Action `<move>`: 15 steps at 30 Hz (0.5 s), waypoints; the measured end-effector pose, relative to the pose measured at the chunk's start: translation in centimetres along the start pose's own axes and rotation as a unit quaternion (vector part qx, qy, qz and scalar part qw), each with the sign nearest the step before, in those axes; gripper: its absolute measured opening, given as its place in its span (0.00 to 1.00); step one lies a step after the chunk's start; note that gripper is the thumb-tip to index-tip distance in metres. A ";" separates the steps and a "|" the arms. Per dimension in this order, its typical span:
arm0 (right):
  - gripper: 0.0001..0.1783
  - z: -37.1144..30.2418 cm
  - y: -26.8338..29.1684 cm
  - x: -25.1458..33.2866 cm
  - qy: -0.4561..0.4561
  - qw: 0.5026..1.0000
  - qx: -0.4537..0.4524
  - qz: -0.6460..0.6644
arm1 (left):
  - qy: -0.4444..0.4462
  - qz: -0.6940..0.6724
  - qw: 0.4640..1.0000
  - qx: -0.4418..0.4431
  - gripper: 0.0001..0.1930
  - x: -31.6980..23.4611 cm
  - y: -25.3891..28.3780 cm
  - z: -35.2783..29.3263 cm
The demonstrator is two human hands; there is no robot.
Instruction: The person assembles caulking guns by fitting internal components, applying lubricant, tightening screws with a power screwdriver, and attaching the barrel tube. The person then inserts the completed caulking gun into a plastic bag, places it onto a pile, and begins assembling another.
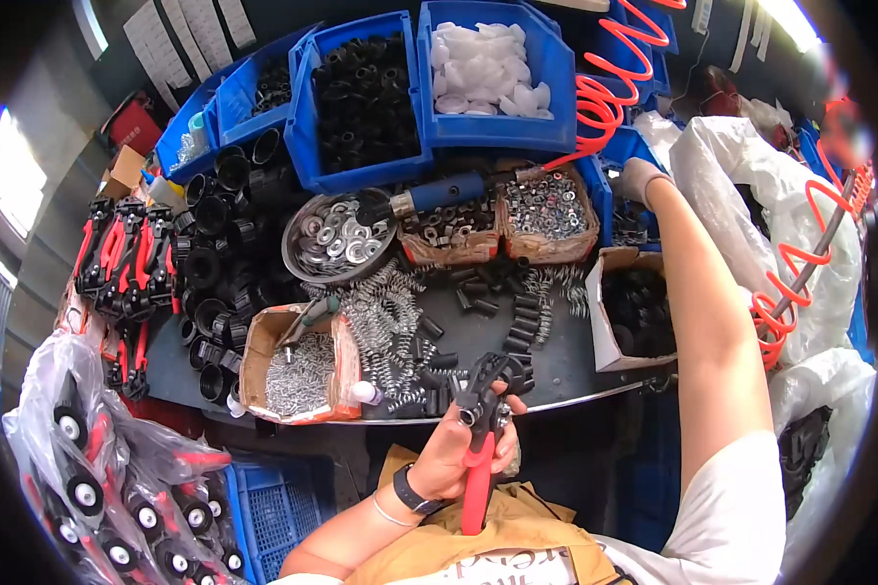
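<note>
Holding the tool (478, 454) just off the bench's (566, 356) near edge, the left hand (449, 454) has its fingers curled snugly round it where black head meets red handle. Head up, handle down toward the lap, so I'd guess that grip is meant to leave the top end easy to get at.

Right hand (642, 181), which looks gloved, is stretched out to a blue bin (596, 207) at the far right. Can't tell how closed it is or if it's got anything, since its fingertips are hidden.

Layout seems sensible: small stuff like springs (385, 302) and black sleeves (522, 327) loose up front, probably for quick grabbing, with washers (341, 234) corralled in a bowl (290, 255) so they don't wander. The driver (449, 191) lies across the open boxes on its coiled red hose (605, 102), presumably to stay within reach.
</note>
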State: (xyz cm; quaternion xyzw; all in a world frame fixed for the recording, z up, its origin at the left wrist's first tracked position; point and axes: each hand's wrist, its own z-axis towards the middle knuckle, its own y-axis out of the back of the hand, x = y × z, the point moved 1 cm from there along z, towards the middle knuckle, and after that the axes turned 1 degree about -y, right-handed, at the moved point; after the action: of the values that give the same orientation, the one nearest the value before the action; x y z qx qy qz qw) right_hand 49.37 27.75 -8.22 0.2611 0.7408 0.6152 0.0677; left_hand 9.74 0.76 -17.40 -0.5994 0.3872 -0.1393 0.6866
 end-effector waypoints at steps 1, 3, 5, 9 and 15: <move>0.19 -0.8 0.4 0.3 0.019 0.998 -0.023 -0.063 | -0.023 0.061 0.998 0.004 0.30 -0.1 -0.4 0.3; 0.18 -1.4 0.8 -3.5 0.036 0.985 -0.138 -0.100 | -0.027 0.057 0.997 0.038 0.32 0.6 -0.4 0.6; 0.16 -5.9 1.2 -3.2 0.088 0.972 -0.213 0.046 | -0.039 0.086 0.994 0.047 0.32 0.3 -0.2 0.3; 0.12 -25.1 -4.0 -0.3 0.194 0.819 0.005 0.540 | -0.045 0.061 0.994 -0.073 0.24 -0.7 -1.7 -1.2; 0.13 -41.0 -10.7 2.3 0.069 0.565 0.305 0.764 | -0.072 0.179 0.975 -0.106 0.19 1.4 -4.9 -1.0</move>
State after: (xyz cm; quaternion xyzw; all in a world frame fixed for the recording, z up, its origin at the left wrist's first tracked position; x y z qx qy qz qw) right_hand 26.86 -8.21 -8.22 0.6917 0.4114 0.1906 -0.5621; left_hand 11.29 -2.08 -13.30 -0.5985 0.4501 0.0714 0.6588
